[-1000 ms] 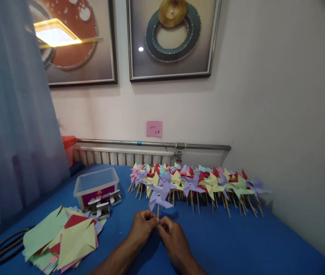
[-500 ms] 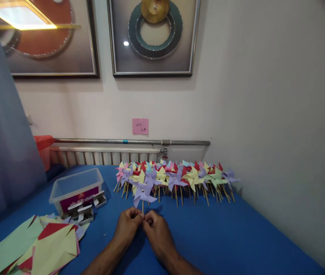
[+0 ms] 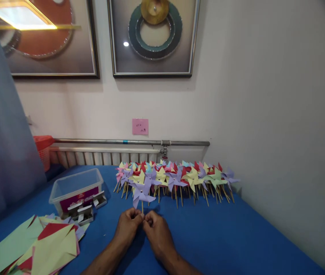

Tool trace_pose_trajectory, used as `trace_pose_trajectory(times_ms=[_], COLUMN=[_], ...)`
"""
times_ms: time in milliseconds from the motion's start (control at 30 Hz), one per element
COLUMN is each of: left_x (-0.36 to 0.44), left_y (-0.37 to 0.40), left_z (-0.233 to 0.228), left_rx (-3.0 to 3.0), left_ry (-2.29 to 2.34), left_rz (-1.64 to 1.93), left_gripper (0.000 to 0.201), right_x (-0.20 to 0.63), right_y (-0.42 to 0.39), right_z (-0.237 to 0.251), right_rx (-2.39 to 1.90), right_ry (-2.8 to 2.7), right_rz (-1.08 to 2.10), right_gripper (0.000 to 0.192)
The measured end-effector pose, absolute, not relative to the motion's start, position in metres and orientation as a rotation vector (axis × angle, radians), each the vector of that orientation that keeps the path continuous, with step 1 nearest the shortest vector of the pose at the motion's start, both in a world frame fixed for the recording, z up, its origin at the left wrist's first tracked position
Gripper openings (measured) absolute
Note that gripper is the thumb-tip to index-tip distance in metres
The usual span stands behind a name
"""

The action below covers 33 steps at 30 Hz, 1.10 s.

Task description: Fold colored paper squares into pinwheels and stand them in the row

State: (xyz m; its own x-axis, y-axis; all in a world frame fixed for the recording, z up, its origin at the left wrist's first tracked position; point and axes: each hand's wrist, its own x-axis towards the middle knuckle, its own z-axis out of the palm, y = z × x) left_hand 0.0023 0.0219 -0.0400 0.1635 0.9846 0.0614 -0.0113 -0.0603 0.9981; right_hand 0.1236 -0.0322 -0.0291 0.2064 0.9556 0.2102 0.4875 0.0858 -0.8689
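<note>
A purple paper pinwheel on a thin wooden stick stands upright just in front of my fingers. My left hand pinches the lower part of its stick between thumb and fingertips. Right beside it, my right hand is closed at the same stick, its fingertips meeting those of the left. The stick's bottom end is hidden by the fingers. Behind the held pinwheel lie many finished paper pinwheels in purple, yellow, red, green and blue, their sticks pointing toward me.
A clear plastic tub stands at the left with small open boxes by it. Cut coloured paper sheets are piled at the front left on the blue table cover. A red basket and a curtain are farther left.
The purple pinwheel's head has tilted very slightly to the left. Both hands keep the same place and grip on the stick.
</note>
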Motion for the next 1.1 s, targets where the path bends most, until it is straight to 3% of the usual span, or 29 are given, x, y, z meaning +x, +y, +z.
trace_pose_trajectory(times_ms=[867,1100], left_x=[-0.003,-0.011], left_y=[0.016,0.016], left_z=[-0.034,-0.028], left_rx=[1.861,2.09], left_ry=[1.225,1.341], left_rz=[0.966,0.827], left_gripper=[0.025,0.021], right_x=[0.135,0.188], right_y=[-0.029,-0.032], right_z=[-0.026,-0.027], right_rx=[-1.656,-1.664], right_ry=[-1.461,-1.443], right_rz=[0.553,0.453], right_gripper=[0.017,0.018])
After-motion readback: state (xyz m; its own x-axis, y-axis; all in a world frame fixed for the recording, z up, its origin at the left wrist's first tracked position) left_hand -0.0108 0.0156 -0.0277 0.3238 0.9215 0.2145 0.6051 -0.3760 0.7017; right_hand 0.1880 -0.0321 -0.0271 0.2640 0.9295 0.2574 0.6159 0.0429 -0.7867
